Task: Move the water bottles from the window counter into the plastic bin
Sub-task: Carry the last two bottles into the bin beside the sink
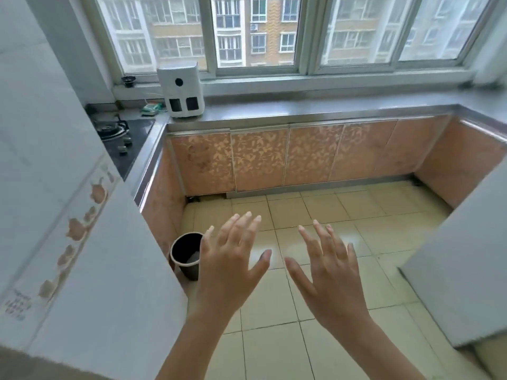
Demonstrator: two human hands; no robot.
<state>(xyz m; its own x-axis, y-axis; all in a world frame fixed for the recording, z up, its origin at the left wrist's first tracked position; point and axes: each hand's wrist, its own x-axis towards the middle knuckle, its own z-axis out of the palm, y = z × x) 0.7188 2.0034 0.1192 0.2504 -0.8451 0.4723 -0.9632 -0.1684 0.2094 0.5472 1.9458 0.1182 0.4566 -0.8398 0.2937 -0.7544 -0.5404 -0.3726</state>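
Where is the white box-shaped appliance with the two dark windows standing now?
In the head view, the white box-shaped appliance stands at the left end of the grey window counter, right of the black gas stove.

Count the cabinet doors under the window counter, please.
4 patterned doors: far left, centre-left, centre-right, right. Plainer panels beyond may be further doors; cannot tell.

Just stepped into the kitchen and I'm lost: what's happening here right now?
A person stands facing the window counter, with the left hand and right hand both held out open above the tiled floor, holding nothing. No water bottles or plastic bin show in this view. A white appliance sits on the counter, and a dark bucket stands on the floor.
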